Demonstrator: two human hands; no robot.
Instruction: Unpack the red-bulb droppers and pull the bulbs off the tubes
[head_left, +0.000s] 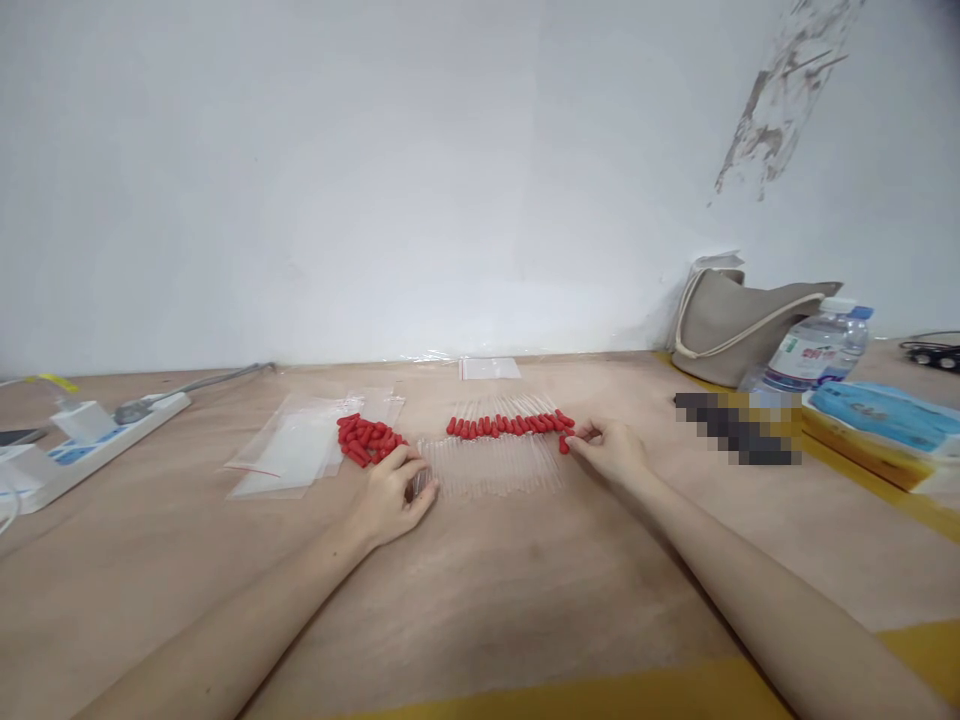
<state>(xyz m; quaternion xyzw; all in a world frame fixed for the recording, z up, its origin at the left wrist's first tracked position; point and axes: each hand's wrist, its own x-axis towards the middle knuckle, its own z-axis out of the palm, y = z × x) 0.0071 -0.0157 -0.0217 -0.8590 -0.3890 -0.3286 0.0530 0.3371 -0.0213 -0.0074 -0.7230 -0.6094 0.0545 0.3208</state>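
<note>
A row of thin clear tubes (pixel 491 468) lies side by side on the table, with red rubber bulbs (pixel 510 427) lined up across its upper part. Further clear tube ends fan out beyond the bulbs. My left hand (pixel 394 492) curls round the left end of the row, thumb and fingers bent about some of the tubes; its palm side is hidden. At the right end, my right hand (pixel 609 450) pinches a single red bulb (pixel 564 445) between thumb and fingertips. Just behind my left hand sits a loose heap of red bulbs (pixel 366 438).
Clear plastic bags (pixel 289 445) lie left of the heap, and a small bag (pixel 490 369) lies by the wall. A power strip (pixel 105 455) is far left. On the right are a blurred dark object (pixel 739 430), a grey bag (pixel 739 325), bottles (pixel 806 350) and a blue packet (pixel 885 415).
</note>
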